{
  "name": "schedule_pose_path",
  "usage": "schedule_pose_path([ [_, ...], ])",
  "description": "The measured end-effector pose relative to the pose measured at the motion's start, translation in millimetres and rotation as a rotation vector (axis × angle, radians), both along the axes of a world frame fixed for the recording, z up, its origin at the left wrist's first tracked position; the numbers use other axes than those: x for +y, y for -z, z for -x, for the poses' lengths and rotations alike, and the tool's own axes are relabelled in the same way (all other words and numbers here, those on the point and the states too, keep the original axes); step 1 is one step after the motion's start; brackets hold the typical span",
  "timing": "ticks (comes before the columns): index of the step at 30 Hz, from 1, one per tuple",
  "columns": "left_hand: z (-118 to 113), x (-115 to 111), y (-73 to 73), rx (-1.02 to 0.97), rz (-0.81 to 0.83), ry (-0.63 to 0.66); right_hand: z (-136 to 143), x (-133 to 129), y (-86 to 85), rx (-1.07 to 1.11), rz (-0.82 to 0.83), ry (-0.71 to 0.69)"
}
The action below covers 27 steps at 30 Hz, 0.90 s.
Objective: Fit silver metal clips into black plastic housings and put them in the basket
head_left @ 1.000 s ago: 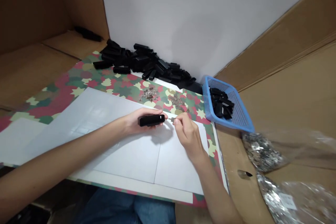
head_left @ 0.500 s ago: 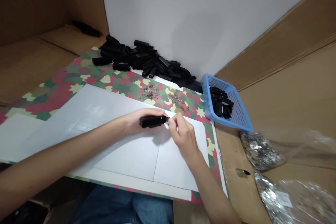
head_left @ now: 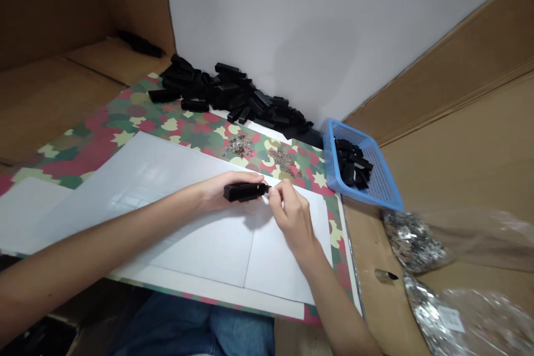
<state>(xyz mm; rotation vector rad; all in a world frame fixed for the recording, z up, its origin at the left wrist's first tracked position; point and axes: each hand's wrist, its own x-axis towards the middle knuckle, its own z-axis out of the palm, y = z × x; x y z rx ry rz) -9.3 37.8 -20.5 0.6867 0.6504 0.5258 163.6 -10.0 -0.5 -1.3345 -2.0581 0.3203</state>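
Observation:
A black oblong part [head_left: 244, 192] lies in my left hand [head_left: 214, 192], whose fingers wrap round its far side, above the white sheet [head_left: 200, 250]. At the part's right end a small metal piece [head_left: 267, 189] sticks out. My right hand [head_left: 292, 211] pinches at that end with thumb and forefinger; the fingertips hide most of what is between them. Beyond my hands, two small heaps of tiny metal pieces [head_left: 240, 146] rest on the patterned table cover [head_left: 192, 132].
Many black parts [head_left: 225, 92] are piled along the back wall. A blue basket [head_left: 386, 181] at the right holds more of them. Clear bags of metal pieces [head_left: 417, 242] lie on cardboard at the lower right. Cardboard walls stand on both sides.
The view has shifted very slightly. Both hands keep nearly the same pose around the black part, and nothing has been let go.

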Motion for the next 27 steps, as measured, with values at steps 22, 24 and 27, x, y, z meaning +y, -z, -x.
schedule_pose_path([
  [22, 0, -4, -5.2, -0.173, 0.037, 0.144, -22, 13, -4.2, -0.021, 0.122, -0.366],
  [24, 3, -4, -8.2, -0.12, -0.007, 0.171, -22, 13, -3.8, 0.02, 0.065, -0.391],
  [27, 10, -2, -14.3, -0.016, -0.113, 0.213, -26, 14, -4.4, 0.061, 0.049, -0.404],
])
